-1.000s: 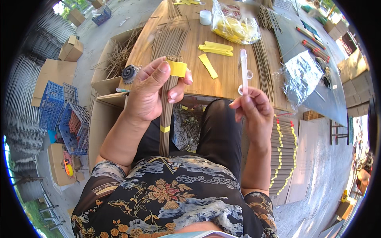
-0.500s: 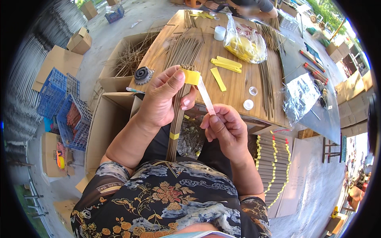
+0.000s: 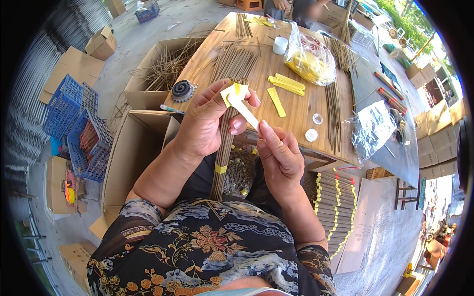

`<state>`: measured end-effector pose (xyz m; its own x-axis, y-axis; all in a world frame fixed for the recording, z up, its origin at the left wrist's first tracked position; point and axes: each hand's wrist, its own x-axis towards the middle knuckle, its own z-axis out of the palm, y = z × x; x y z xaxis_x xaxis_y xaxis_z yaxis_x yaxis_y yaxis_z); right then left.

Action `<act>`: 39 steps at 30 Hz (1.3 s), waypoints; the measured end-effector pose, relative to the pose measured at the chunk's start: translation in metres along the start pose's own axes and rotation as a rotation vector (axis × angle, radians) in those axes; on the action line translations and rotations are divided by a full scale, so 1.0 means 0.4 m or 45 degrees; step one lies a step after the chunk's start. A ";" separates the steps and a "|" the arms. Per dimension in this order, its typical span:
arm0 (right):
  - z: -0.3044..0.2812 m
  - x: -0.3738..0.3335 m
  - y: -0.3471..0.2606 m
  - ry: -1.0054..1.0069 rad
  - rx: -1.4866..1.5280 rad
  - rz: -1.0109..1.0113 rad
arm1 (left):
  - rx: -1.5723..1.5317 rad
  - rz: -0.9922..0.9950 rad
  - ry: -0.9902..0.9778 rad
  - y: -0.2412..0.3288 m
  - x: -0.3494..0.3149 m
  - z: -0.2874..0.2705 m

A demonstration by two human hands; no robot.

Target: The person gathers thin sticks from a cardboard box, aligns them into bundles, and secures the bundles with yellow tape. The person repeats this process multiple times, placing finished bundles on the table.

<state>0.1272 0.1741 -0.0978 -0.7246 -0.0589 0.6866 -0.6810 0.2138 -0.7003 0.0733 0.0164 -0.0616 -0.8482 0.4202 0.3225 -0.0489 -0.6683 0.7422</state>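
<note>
My left hand (image 3: 202,121) is closed around the upper part of a bundle of thin brown sticks (image 3: 222,148), which stands nearly upright over my lap. A yellow band (image 3: 220,168) circles the bundle lower down. Around its top goes a paper strip (image 3: 246,112), yellow on one face and whitish on the other, pressed by my left thumb. The loose end of that strip slants down to my right hand (image 3: 282,155), where thumb and fingers pinch it. On the table, more yellow strips (image 3: 286,84) lie beyond my hands, with a single yellow strip (image 3: 276,102) nearer.
Loose sticks (image 3: 234,61) lie on the wooden table (image 3: 301,130), beside a bag of yellow strips (image 3: 310,61), a white jar (image 3: 280,45) and a dark coiled object (image 3: 182,91). Banded bundles (image 3: 335,212) lie low at right. Cardboard boxes (image 3: 140,143) and blue crates (image 3: 91,153) stand left; another person (image 3: 301,10) is across the table.
My right hand has come up closer to my left, and the strip now folds across the bundle's top with its pale face showing. The view has shifted slightly.
</note>
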 end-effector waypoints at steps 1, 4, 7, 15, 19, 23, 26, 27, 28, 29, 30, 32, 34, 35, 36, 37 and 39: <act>0.001 -0.003 -0.001 0.002 0.003 0.006 | -0.018 -0.011 -0.011 -0.002 -0.002 -0.001; -0.002 0.003 0.000 -0.009 -0.019 0.009 | -0.055 -0.027 -0.033 -0.008 -0.008 -0.003; -0.003 0.000 -0.002 -0.014 0.002 0.019 | -0.042 -0.008 -0.041 -0.009 -0.005 -0.006; -0.012 0.019 -0.001 0.020 -0.025 -0.057 | 0.001 0.029 -0.050 -0.015 0.000 -0.002; -0.015 0.000 0.007 -0.019 0.137 0.039 | 0.046 0.045 -0.063 -0.011 0.007 -0.001; -0.030 -0.002 -0.003 -0.106 0.268 0.177 | 0.080 0.043 -0.074 -0.011 0.010 0.007; -0.037 -0.013 0.005 -0.108 0.534 0.227 | 0.032 0.002 -0.038 -0.014 0.008 0.012; -0.039 -0.019 0.012 -0.066 0.682 0.252 | 0.001 -0.021 -0.018 -0.015 0.008 0.012; -0.042 -0.025 0.015 -0.021 0.828 0.278 | 0.010 -0.021 -0.030 -0.017 0.010 0.013; -0.050 -0.029 0.010 0.057 0.878 0.460 | 0.018 -0.023 -0.043 -0.018 0.012 0.014; -0.063 -0.031 0.015 0.163 1.037 0.630 | 0.025 -0.027 -0.058 -0.019 0.015 0.014; -0.092 -0.036 0.043 0.336 1.014 0.629 | 0.073 -0.033 -0.119 -0.020 0.021 0.008; -0.130 -0.035 0.088 0.453 0.492 0.773 | 0.149 0.015 -0.075 -0.015 0.015 0.006; -0.151 -0.045 0.140 0.527 0.280 0.817 | 0.155 0.018 -0.079 -0.015 0.015 0.003; -0.177 -0.070 0.203 0.556 0.051 0.902 | 0.173 0.018 -0.082 -0.017 0.015 0.003; -0.204 -0.094 0.252 0.529 -0.018 0.985 | 0.197 0.012 -0.077 -0.020 0.017 0.007; -0.229 -0.141 0.338 0.567 -0.017 1.039 | 0.266 0.021 -0.092 -0.035 0.029 0.017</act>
<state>0.0857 0.2956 -0.2134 -0.8694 0.4941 -0.0039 0.0248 0.0357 -0.9991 0.0676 0.0349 -0.0645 -0.8074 0.4583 0.3716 0.0817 -0.5370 0.8396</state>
